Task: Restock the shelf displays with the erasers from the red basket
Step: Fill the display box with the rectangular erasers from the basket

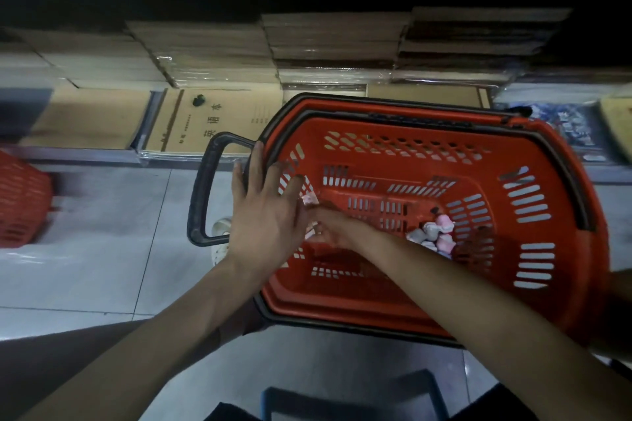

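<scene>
At centre the left hand (263, 215) spreads open over the red plastic basket (533, 181) — likely steadying it over the pink-and-white wrapped erasers (434, 232); the right hand (337, 229) has its grip hidden — cannot tell.

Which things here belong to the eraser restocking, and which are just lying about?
Job: red plastic basket, small pink-and-white wrapped erasers, left hand, right hand.
Lying about: brown paper exercise books, second red basket at far left.
</scene>
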`<action>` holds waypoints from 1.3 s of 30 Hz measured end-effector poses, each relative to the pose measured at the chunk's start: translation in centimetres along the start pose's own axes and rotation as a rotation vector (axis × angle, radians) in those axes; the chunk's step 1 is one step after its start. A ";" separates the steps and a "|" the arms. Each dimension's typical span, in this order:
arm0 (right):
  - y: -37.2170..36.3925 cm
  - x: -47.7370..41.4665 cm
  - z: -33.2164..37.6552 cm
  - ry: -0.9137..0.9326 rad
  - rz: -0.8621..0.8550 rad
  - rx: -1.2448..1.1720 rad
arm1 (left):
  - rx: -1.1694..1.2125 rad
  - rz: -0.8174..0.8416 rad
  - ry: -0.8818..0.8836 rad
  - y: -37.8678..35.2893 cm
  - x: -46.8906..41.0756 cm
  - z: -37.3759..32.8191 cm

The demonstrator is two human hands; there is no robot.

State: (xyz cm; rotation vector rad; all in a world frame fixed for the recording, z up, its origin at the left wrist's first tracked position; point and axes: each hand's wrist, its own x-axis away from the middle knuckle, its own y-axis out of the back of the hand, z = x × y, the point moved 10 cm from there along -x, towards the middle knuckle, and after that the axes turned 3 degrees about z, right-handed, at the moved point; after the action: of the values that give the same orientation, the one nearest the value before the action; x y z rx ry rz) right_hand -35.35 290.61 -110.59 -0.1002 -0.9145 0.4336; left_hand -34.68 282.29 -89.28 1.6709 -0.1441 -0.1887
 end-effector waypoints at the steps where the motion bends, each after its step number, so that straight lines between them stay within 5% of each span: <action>1: -0.1 0.1 0.3 0.007 -0.029 0.001 | 0.006 -0.003 0.003 0.0 -0.1 0.0; 16: 4.5 5.0 4.0 0.056 -0.154 0.054 | 0.065 -0.018 0.043 0.2 -2.0 0.9; 27: 7.8 12.8 8.3 0.175 -0.074 0.079 | -0.065 -0.088 -0.038 1.7 -2.3 -0.8; 31: 7.6 16.1 11.7 0.275 -0.124 0.223 | 0.508 -0.055 0.084 1.9 -3.4 -2.1; 35: 6.0 19.9 15.6 0.441 -0.219 0.432 | 1.524 0.385 0.549 -0.9 -2.8 -6.1; 39: 4.0 23.0 17.4 0.545 -0.284 0.776 | 2.104 0.778 0.636 -0.8 -1.6 -12.3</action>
State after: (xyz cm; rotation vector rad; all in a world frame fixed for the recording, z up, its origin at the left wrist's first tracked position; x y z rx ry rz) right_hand -38.03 301.85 -83.87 0.5911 -0.1765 0.4391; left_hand -33.73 294.72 -88.69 3.3487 -0.6128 1.6236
